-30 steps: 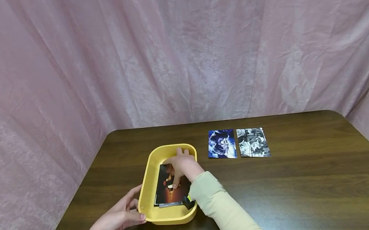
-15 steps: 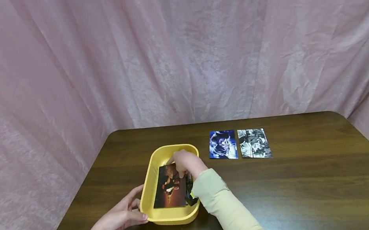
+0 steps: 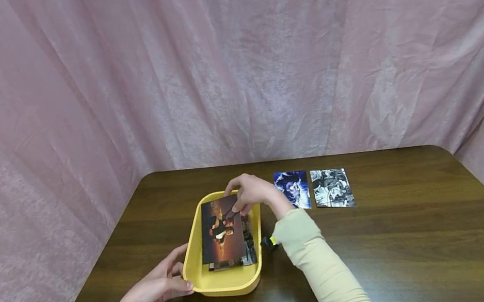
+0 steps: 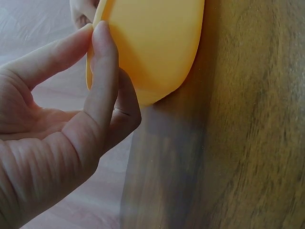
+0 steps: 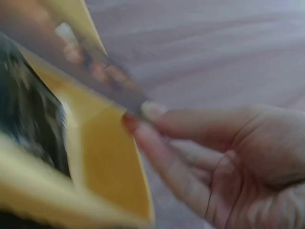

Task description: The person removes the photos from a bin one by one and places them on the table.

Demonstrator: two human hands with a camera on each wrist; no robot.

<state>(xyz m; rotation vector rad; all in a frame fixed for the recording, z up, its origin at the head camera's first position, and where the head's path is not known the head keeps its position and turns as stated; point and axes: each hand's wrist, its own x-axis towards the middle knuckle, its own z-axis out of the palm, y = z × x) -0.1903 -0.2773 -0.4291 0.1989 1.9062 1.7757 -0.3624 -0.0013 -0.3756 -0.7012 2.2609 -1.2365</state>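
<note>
A yellow plastic tub (image 3: 225, 280) stands on the table, and my left hand (image 3: 158, 283) pinches its near left rim between thumb and fingers. In the left wrist view, that left hand (image 4: 90, 90) grips the edge of the tub (image 4: 157, 52). My right hand (image 3: 253, 193) pinches a dark orange-brown photo print (image 3: 221, 237) by its far right edge, raised over the tub. Beneath it, more photo prints (image 3: 250, 249) lie inside, partly covered. The right wrist view is blurred; the thumb and fingers of the right hand (image 5: 205, 152) hold the print (image 5: 90, 62) at its edge.
On the brown wooden table (image 3: 399, 232), a blue photo (image 3: 294, 187) and a black-and-white photo (image 3: 332, 188) lie side by side, right of the tub. The right wrist overlaps the blue one. A pink curtain (image 3: 230, 69) hangs behind the table.
My right hand, earlier down inside the tub, has risen with the orange-brown photo print, uncovering other prints below. My left hand keeps its grip on the rim.
</note>
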